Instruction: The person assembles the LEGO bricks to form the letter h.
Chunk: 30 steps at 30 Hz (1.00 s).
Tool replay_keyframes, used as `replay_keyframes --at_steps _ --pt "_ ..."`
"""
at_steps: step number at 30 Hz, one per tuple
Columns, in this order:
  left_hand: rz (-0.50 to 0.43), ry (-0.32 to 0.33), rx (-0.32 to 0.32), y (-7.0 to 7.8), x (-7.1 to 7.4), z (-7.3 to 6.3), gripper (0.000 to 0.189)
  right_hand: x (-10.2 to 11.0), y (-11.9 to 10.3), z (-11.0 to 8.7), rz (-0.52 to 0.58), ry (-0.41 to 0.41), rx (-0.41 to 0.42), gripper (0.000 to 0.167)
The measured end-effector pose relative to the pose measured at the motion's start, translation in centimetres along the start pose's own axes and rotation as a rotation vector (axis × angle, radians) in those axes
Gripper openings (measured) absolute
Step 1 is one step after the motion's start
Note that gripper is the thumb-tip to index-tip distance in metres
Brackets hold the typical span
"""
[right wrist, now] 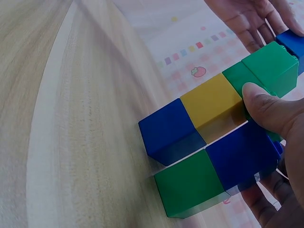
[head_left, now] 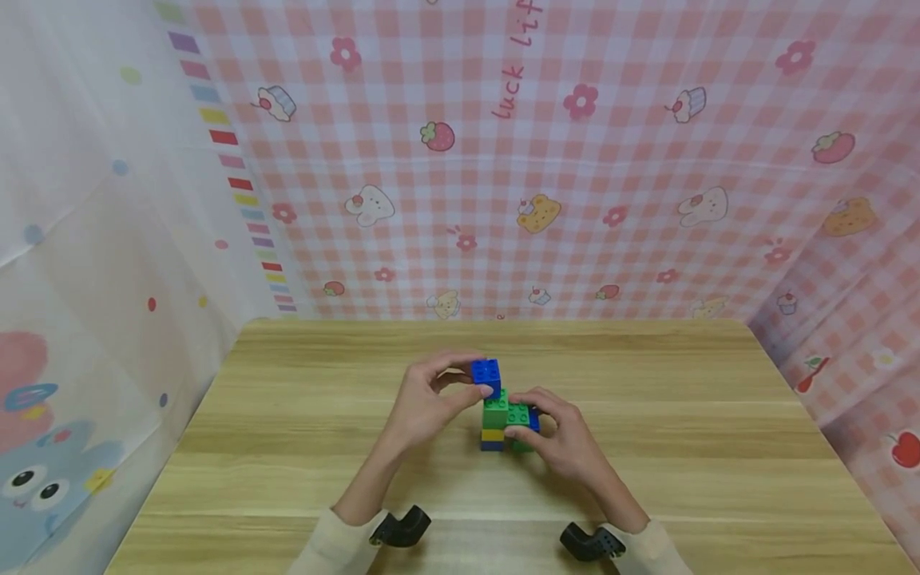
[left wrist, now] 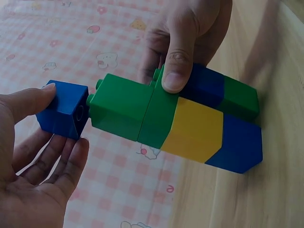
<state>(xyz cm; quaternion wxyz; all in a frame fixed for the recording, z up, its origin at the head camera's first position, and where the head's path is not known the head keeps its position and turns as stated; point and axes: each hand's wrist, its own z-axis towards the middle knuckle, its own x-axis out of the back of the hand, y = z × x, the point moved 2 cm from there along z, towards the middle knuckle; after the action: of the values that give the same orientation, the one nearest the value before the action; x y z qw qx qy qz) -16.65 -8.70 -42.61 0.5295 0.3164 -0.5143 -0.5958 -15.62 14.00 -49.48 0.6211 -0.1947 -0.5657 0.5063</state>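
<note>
My left hand (head_left: 426, 406) pinches a blue building brick (left wrist: 61, 107) between thumb and fingers. Its hollow underside faces the studs of a green brick (left wrist: 118, 107); whether they touch I cannot tell. That green brick tops a stack with a flatter green piece (left wrist: 159, 114), a yellow brick (left wrist: 194, 128) and a blue brick (left wrist: 237, 142) at the bottom. Beside it stands a shorter column, a dark blue brick (right wrist: 242, 154) over a green brick (right wrist: 190, 185). With thumb and fingers, my right hand (head_left: 564, 431) grips the structure around the flatter green piece and the dark blue brick.
The structure stands on a wood-grain table (head_left: 323, 447). Behind the table hangs a pink checked cloth (head_left: 460, 176), and a pale cloth (head_left: 108, 263) hangs at the left. Black curved pieces (head_left: 402, 527) are at both wrists.
</note>
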Motion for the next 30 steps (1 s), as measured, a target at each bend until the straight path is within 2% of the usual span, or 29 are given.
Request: replay_keyframes --at_steps 5,14,30 --pt "-0.003 -0.037 -0.036 0.14 -0.46 0.04 0.038 0.03 0.03 -0.02 -0.002 0.000 0.010 0.034" --pt "0.008 -0.066 -0.056 -0.06 -0.68 0.06 0.039 0.00 0.00 0.00 -0.009 0.004 0.016 0.034" --pt "0.012 -0.076 -0.060 -0.38 -0.93 -0.04 0.038 0.06 -0.13 0.00 -0.014 0.000 0.000 0.034"
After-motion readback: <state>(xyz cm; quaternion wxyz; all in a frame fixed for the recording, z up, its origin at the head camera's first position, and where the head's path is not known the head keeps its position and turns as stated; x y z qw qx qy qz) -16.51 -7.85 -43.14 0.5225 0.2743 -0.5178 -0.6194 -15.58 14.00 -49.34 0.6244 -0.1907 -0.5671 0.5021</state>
